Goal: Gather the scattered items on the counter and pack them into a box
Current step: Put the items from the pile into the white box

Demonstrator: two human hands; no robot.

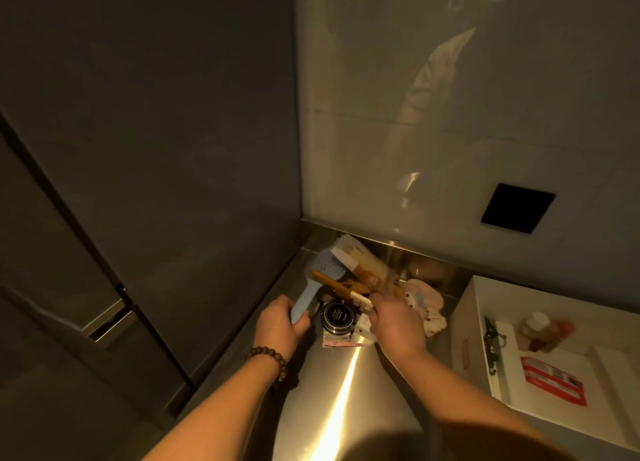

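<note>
Steel counter: pile crowded into back-left corner, walls on two sides, open room only toward the viewer.
White box: right, partly filled.
Left hand: fingers clamped on blue brush handle.
Right hand: fingers closed on a thin pale stick.
Black round tin: between hands; likely to be knocked off its stack if either lift drags

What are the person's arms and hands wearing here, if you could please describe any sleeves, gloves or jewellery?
Both forearms are bare, with no sleeves showing up to the edge of the picture, and neither hand is gloved. The left hand has a bracelet of round dark brown beads around its wrist. The right hand and its wrist show no jewellery or watch. No rings are visible on either hand.
</note>
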